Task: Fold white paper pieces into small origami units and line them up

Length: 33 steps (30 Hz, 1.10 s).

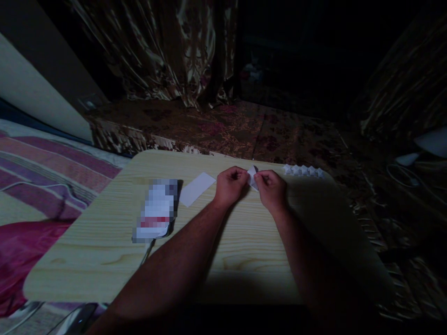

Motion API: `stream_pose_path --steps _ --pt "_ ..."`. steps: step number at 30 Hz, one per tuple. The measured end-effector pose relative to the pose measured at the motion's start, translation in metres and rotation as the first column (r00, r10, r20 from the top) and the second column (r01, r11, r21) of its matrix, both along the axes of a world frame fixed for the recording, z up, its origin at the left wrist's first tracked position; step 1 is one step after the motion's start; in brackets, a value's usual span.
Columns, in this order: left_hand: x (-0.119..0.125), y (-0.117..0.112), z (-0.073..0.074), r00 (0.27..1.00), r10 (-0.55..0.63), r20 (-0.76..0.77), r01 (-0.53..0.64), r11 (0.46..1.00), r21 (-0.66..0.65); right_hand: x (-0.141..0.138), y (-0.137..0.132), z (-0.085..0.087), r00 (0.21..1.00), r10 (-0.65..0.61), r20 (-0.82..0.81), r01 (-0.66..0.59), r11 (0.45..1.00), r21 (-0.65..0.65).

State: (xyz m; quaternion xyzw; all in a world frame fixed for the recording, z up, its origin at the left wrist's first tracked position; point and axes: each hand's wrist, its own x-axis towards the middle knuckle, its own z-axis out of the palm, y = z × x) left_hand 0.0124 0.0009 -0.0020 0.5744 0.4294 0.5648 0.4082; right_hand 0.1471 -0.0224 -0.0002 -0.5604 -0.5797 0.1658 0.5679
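Both hands are closed on a small white piece of folded paper (253,179) above the far middle of the table. My left hand (230,186) pinches its left side. On its right side, my right hand (272,190) grips it between thumb and fingers. The paper comes to a point at the top; its exact folds are too small to make out. Left of my left hand lies a flat white paper sheet (198,189). Several small white folded paper pieces (303,171) stand in a row to the right of my right hand, near the far edge.
The light wooden table (251,260) has rounded corners. A blurred-out phone-like device (155,209) with a cable lies on its left part. Striped bedding (52,163) is at the left, patterned curtains (188,51) behind. A white cable (401,174) lies at the right.
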Motion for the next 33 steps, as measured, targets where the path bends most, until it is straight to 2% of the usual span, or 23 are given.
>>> stream_pose_path --steps 7,16,21,25,33 --pt "0.0000 -0.0005 0.0025 1.000 0.021 -0.018 -0.022 1.000 -0.005 -0.0016 0.0005 -0.0032 0.999 0.038 0.015 -0.037 0.997 -0.065" --pt "-0.0010 -0.0001 0.0004 0.996 -0.069 0.055 0.072 0.996 -0.050 -0.0050 0.0005 0.0018 0.987 0.087 -0.133 -0.102 0.988 -0.113" --pt "-0.0011 0.0008 0.0004 0.995 -0.070 0.071 0.075 0.994 -0.082 -0.0043 0.0008 -0.0009 0.981 0.124 -0.150 -0.146 0.978 -0.147" --pt "-0.0015 0.0012 -0.0001 0.993 -0.088 0.081 0.096 0.990 -0.099 -0.0029 0.0013 -0.0038 0.983 0.112 -0.144 -0.134 0.980 -0.147" --pt "-0.0010 0.0013 -0.0009 0.991 -0.102 0.083 0.106 0.994 -0.042 -0.0026 0.0019 -0.0075 0.986 0.110 -0.126 -0.129 0.979 -0.158"
